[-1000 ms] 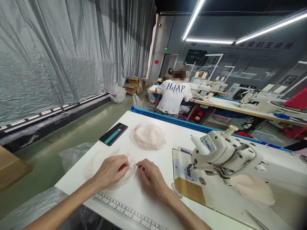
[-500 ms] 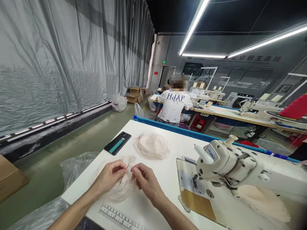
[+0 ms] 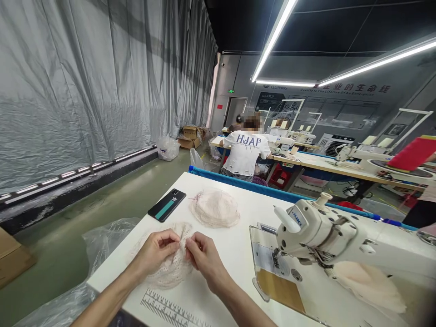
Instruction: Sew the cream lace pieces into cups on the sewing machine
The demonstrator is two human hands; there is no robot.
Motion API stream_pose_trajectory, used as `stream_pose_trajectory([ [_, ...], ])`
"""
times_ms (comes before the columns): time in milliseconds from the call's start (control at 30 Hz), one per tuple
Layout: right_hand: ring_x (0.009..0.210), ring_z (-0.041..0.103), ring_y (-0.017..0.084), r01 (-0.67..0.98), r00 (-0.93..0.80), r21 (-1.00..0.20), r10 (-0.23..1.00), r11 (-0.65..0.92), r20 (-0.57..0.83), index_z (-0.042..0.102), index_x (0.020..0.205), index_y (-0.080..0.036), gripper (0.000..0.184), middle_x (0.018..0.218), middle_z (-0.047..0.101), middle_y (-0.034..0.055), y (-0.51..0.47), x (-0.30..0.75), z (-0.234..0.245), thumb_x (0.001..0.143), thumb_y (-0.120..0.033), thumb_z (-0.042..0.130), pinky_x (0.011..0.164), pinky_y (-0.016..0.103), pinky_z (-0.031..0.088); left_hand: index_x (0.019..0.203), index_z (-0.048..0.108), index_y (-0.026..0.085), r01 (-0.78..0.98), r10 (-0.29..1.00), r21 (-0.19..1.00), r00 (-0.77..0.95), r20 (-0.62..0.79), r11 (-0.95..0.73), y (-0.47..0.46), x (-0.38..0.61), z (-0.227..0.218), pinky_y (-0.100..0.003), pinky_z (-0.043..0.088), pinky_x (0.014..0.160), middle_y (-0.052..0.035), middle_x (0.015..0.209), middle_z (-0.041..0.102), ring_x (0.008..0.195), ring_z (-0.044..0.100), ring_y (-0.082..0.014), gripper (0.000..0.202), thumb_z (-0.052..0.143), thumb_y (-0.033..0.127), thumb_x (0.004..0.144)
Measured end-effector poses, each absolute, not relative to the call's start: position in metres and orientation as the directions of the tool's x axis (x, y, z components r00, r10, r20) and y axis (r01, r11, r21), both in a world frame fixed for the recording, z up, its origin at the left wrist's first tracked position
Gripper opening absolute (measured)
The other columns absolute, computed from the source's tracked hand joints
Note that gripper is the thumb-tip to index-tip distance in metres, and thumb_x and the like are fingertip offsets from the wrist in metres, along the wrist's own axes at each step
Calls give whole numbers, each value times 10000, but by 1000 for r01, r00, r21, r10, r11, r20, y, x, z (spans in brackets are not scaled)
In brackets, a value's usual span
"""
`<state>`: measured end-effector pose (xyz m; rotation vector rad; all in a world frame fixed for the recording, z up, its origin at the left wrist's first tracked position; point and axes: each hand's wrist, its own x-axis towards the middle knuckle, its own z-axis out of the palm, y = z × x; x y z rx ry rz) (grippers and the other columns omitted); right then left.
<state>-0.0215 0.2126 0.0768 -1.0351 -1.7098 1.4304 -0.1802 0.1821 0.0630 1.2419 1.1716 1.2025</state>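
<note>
A pale pink, lacy fabric piece (image 3: pixel 175 272) with small holes lies on the white table, bunched up under both hands. My left hand (image 3: pixel 161 247) pinches its upper edge between thumb and fingers. Close beside it, my right hand (image 3: pixel 202 254) is closed in a pinch at the same gathered edge, fingertips almost meeting the left ones. Just beyond the hands sits a stack of similar pale fabric pieces (image 3: pixel 215 208) with loose threads at its rim. A black phone (image 3: pixel 166 205) with a green stripe rests left of the stack.
A sewing machine (image 3: pixel 316 236) stands at the right, pale fabric (image 3: pixel 369 284) lying under its arm. Ruler markings (image 3: pixel 170 309) run along the table's near edge. A blue cloth-covered bar (image 3: pixel 238 181) borders the far side. Ahead, a person in a white shirt (image 3: pixel 244 152) sits at another bench.
My right hand's fingers have closed in slightly on the fabric's edge. The left hand stays in place, and the camera view has shifted a little.
</note>
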Motion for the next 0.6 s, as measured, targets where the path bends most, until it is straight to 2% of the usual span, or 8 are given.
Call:
stream_pose_trajectory([
  [167,457,312,86,255,-405,-956,914,143,29,380,516,-191,226,462,392,-48,221,-11,64,725,-150,457,450,214,221,703,635,161,-55,1000,998,-4,13,-13,179,-185,67,-197,318,498,36,610,489,557,400,-98,241,731,382,689],
  [233,459,283,90,301,-373,-938,926,174,52,352,502,-197,258,455,360,-51,223,-2,59,711,-165,500,458,229,186,713,642,166,-77,1000,997,-26,3,-5,179,-188,67,-192,323,501,34,621,491,570,405,-100,209,740,349,689],
  [333,483,264,100,315,-329,-920,936,232,123,366,581,-204,264,495,338,-59,223,1,60,766,-277,539,477,240,175,724,652,171,-115,1000,993,-30,1,-4,179,-190,67,-186,327,499,36,628,481,562,399,-94,175,735,324,701],
  [433,518,348,104,148,-404,-956,898,251,174,417,663,-197,276,568,399,-45,216,-16,71,848,-390,484,488,226,258,725,665,168,-156,999,987,-13,32,-33,179,-190,70,-200,380,552,9,736,510,622,455,-108,175,710,336,726],
  [533,495,417,98,-114,-482,-991,868,71,117,424,703,-191,346,583,436,-42,209,-41,84,860,-495,471,461,214,339,710,680,155,-188,996,978,16,90,-86,175,-186,80,-245,438,667,-26,865,520,761,517,-161,158,698,310,733],
  [600,471,431,87,-184,-494,-982,860,40,127,408,708,-190,389,568,436,-52,204,-51,92,846,-548,476,456,211,367,695,678,155,-209,992,970,18,129,-122,169,-182,88,-265,454,684,-27,883,499,773,518,-168,155,677,299,751],
])
